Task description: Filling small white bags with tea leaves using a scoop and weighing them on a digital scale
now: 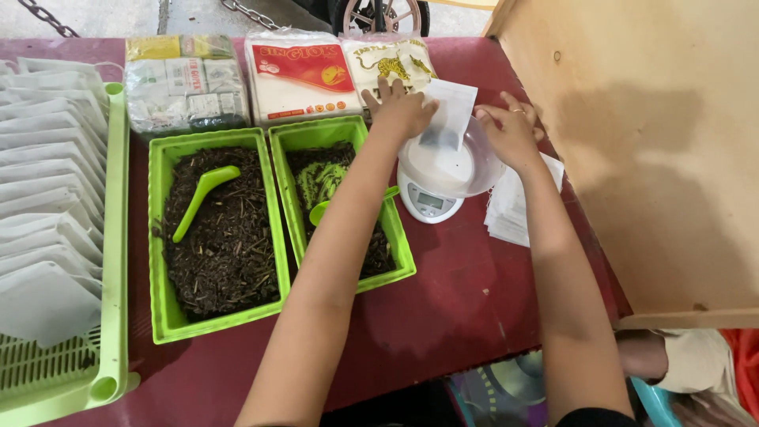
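My left hand [401,108] and my right hand [512,134] hold a small white paper bag [451,111] by its two sides, above a clear bowl [486,170] that sits on a small white digital scale [428,204]. My left forearm crosses over a green tray of dark dried leaves [399,249], where a green scoop [319,212] lies partly hidden under the arm. A ring shows on my right hand.
A second green tray of dark leaves [158,237] holds a green scoop [202,198]. A light green rack [115,237] at left carries several filled white bags. Sealed packets [300,75] lie at the back. A stack of empty bags [510,209] rests beside a wooden panel [656,150].
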